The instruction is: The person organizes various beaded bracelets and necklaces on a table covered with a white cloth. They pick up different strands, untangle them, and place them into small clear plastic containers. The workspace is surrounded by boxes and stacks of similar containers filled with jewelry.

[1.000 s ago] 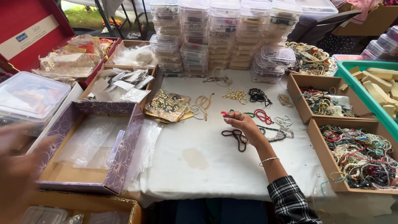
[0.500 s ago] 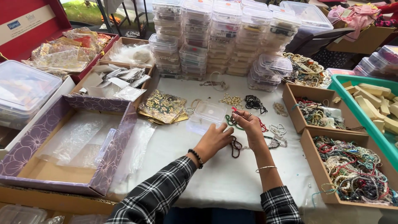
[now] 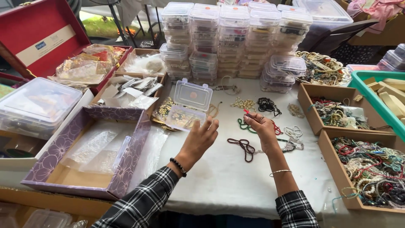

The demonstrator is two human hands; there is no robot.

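My left hand (image 3: 201,137) holds up a small clear plastic box (image 3: 188,106) with its hinged lid open, above the white tablecloth (image 3: 236,177). My right hand (image 3: 261,128) pinches a bead string with red and dark beads (image 3: 249,115) just right of the box. A dark maroon bead strand (image 3: 244,146) lies on the cloth between my hands. A green bead strand (image 3: 242,125) and black beads (image 3: 268,105) lie beyond my right hand.
Stacks of clear plastic boxes (image 3: 236,38) stand at the back. Cardboard trays of mixed beads (image 3: 371,169) sit at the right beside a green crate (image 3: 379,93). A purple flowered box (image 3: 84,152), a red case (image 3: 38,38) and a lidded tub (image 3: 33,105) are at the left.
My left hand came in from the left and now holds up the open clear box. My right hand lifted a bead string from the cloth. The view shifted slightly.
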